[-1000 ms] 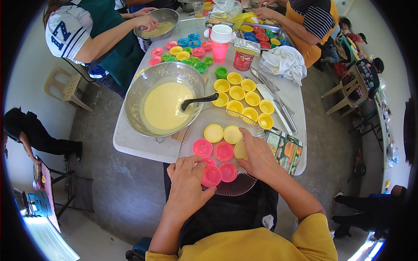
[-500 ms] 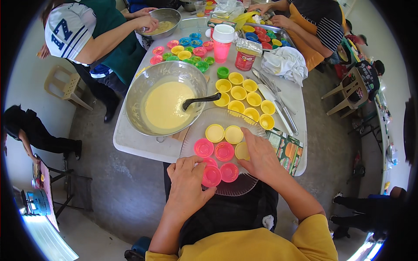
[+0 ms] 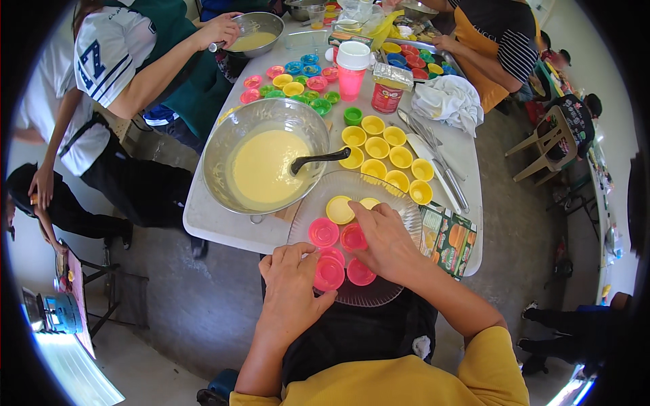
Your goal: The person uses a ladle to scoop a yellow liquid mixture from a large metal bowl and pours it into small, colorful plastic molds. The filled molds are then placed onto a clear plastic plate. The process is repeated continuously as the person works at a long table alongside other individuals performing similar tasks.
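Observation:
A clear ribbed plate (image 3: 404,196) at the table's near edge holds pink and yellow cups. My left hand (image 3: 292,284) has its thumb and fingers curled around a pink cup (image 3: 330,273) at the plate's near left. My right hand (image 3: 393,243) reaches over the plate, thumb and fingers bent about another pink cup (image 3: 352,237). More pink cups, one of them a cup (image 3: 323,232) at the left, sit close by. Beyond them are a filled yellow cup (image 3: 340,210) and a second, partly hidden by my right fingers.
A steel bowl (image 3: 215,159) of pale batter with a black-handled ladle (image 3: 318,160) stands left. Several yellow cups (image 3: 377,147), a long knife (image 3: 433,172), a printed box (image 3: 447,240) and a pink tumbler (image 3: 350,81) lie beyond. Co-workers' hands (image 3: 220,32) are across the table.
My right hand has shifted left, from a filled yellow cup to a pink cup. My left hand stays at its pink cup. A person in white has come into view at the left.

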`<state>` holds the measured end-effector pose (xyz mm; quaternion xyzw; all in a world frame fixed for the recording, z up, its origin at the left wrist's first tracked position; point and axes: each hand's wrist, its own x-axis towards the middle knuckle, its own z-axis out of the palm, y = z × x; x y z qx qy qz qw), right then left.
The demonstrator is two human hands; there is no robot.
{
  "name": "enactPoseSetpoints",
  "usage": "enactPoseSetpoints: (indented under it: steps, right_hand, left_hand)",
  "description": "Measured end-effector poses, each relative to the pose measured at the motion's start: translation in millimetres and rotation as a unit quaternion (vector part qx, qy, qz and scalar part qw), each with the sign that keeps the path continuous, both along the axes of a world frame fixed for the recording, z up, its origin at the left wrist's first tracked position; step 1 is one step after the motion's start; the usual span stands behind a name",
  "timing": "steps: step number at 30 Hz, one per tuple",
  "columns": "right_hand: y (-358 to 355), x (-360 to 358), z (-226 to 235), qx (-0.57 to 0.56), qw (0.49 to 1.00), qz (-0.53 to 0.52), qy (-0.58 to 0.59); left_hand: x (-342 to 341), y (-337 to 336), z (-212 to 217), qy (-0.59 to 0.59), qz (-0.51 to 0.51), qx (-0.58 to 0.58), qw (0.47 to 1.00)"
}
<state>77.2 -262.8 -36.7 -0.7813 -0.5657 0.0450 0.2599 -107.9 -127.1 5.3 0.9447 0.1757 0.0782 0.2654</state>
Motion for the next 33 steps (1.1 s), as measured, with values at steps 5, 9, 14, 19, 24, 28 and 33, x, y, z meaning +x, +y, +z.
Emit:
enactPoseSetpoints:
  steps: [5,9,14,19,24,28,33]
  right_hand:
    - [7.1,-5.5,-3.6,-0.018,1.000,-0.011,-0.011]
    - [10.9,-7.0,-1.7,-0.036,0.999,-0.013,-0.024]
    - [14.3,-8.4,-1.5,-0.051,0.998,-0.016,-0.035]
    - [15.9,-9.7,0.2,-0.061,0.997,-0.018,-0.033]
    - [15.0,-10.5,1.6,-0.062,0.997,-0.014,-0.033]
    - [15.1,-9.6,-1.2,-0.060,0.998,-0.014,-0.028]
    - [14.4,-10.1,1.5,-0.049,0.999,-0.013,-0.018]
  left_hand:
    - [-1.6,0.7,0.9,-0.002,0.005,-0.005,1.000]
    - [-3.2,2.9,1.1,0.000,0.009,-0.009,1.000]
    - [-4.8,3.9,2.4,0.003,0.014,-0.012,1.000]
    - [-4.8,4.1,3.8,0.004,0.017,-0.016,1.000]
    - [-5.7,4.6,3.4,-0.002,0.017,-0.014,1.000]
    - [-5.8,4.4,3.5,-0.004,0.015,-0.013,1.000]
    - [-5.7,3.2,4.5,-0.010,0.017,-0.009,1.000]
